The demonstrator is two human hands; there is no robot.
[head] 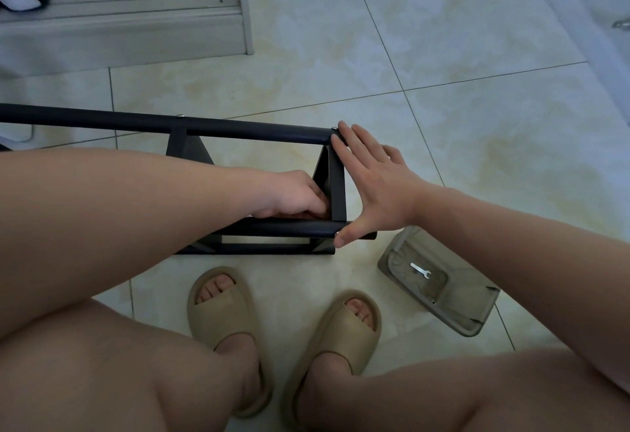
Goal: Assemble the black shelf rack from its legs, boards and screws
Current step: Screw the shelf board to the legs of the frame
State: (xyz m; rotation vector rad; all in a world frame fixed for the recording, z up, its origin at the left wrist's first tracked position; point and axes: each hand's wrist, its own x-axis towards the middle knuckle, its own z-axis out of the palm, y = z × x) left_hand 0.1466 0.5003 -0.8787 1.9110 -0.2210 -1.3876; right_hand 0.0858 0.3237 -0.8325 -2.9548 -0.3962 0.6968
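You are at the end of the black shelf rack [259,193], which lies on its side on the tiled floor [443,56] just in front of your feet, and the step in hand looks like fastening the end board [335,186] to the near leg [289,228]. The far leg [204,126] already carries two screw heads, one at mid-length [181,116] and one at the end [334,128].

Your right hand [371,189] is spread wide: its fingertips [341,138] press on the far leg's end, and the thumb hooks the near leg's end, bracing the two. Your left hand [300,196] reaches inside the frame with its fingers curled against the end board's inner face; whether it pinches a screw or nut you cannot tell, as the fingertips are hidden.

Next, you probably need to seat the fastener and tighten it. The small spanner [420,271] lies in the grey tray [477,309] beside your right forearm, so one hand must let go while the other holds the joint square.
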